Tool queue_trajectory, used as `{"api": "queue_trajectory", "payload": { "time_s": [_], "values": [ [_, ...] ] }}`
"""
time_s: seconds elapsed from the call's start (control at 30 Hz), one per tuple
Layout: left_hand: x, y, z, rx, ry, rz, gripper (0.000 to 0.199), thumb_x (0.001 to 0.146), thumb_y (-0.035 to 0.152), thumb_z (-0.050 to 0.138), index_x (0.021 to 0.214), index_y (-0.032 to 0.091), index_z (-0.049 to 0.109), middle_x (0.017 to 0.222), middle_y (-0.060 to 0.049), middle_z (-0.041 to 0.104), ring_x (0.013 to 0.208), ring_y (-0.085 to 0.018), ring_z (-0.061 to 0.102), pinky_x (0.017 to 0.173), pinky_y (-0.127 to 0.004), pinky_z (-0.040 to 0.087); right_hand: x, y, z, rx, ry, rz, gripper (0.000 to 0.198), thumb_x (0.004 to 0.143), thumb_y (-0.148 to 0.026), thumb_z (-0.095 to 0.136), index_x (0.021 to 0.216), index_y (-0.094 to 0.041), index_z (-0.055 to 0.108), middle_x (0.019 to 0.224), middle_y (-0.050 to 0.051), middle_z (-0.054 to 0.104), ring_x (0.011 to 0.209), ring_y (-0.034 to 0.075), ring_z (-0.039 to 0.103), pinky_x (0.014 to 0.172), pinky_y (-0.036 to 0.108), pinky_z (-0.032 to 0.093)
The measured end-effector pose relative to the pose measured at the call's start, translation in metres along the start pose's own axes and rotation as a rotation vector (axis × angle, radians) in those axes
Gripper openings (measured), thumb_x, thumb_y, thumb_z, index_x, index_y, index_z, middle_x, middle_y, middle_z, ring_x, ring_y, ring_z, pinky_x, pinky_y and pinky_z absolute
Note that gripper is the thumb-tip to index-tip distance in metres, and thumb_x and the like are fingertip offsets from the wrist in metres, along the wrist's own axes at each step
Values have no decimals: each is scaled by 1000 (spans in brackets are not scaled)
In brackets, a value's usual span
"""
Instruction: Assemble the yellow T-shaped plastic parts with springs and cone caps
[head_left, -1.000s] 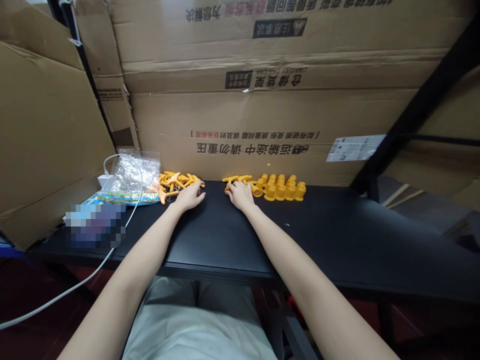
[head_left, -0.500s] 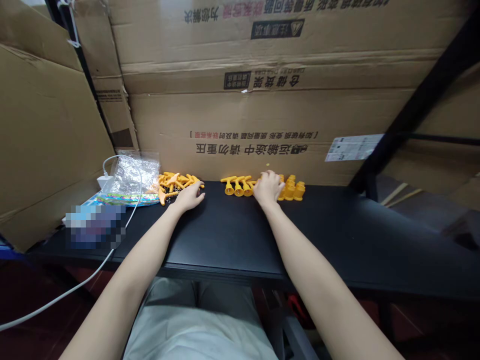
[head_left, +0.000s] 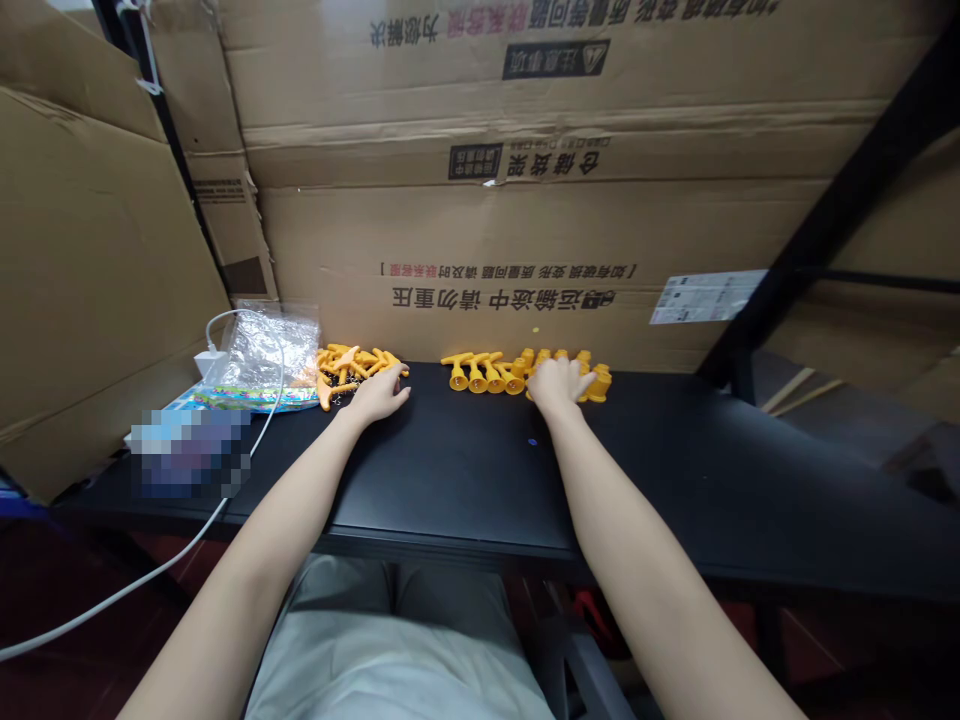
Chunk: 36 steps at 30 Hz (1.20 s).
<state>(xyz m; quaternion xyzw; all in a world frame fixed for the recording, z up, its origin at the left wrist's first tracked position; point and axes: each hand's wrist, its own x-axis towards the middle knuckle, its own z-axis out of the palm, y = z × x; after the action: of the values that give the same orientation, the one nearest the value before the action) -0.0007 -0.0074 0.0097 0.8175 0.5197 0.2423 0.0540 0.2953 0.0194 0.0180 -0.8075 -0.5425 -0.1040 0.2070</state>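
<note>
Four flared yellow pieces (head_left: 477,384) lie in a row, apparently fitted with T-handles (head_left: 456,358), mouths toward the person, long axes running away; right of that row, upright yellow cups (head_left: 600,383), seemingly unfitted, stand around the right hand (head_left: 559,386), fingers curled; left of it, the left hand (head_left: 380,394), fingers bent, meets loose handles (head_left: 346,360); whether either grips, I cannot tell

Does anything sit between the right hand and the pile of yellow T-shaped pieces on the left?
Yes: the row of yellow cups lying on their sides is in the straight path along the table, just left of the right hand. The left hand also covers part of the pile.
</note>
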Motion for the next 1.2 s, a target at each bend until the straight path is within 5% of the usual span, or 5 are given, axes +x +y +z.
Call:
{"api": "queue_trajectory", "payload": {
  "time_s": [0.33,0.6,0.87,1.1,1.2],
  "values": [
    [0,1,0,10,-11,5,39,87,25,51,125,16,51,89,-6,65,85,-20,63,80,-32,50,1,-5,-2,-2,-198,57,46,83,-7,48,129,-5,53,128,27,55,119,34,54,96,47,36],
    [0,2,0,45,-16,6,36,88,26,50,121,15,54,92,-7,66,86,-21,63,79,-33,49,-1,-4,1,86,-144,95,45,83,-9,50,128,-3,47,125,28,54,116,34,56,94,44,39],
    [0,2,0,73,-12,-4,31,88,26,49,115,15,59,97,-8,68,90,-21,63,81,-33,49,-2,-24,-2,374,161,-310,38,88,-25,45,123,-9,45,121,25,54,105,34,59,87,47,44],
    [2,1,-3,153,62,-100,25,88,25,45,102,15,63,107,-13,66,107,-26,59,93,-36,46,-31,-59,20,538,-176,-697,33,81,-31,61,109,-18,51,94,9,64,87,23,61,78,35,46],
    [1,-4,0,251,120,-241,28,86,26,48,107,14,62,123,-19,57,123,-34,47,101,-47,40,-47,-71,34,606,-343,-709,33,74,-31,69,98,-18,51,80,2,60,72,17,56,68,30,44]
  ]
}}
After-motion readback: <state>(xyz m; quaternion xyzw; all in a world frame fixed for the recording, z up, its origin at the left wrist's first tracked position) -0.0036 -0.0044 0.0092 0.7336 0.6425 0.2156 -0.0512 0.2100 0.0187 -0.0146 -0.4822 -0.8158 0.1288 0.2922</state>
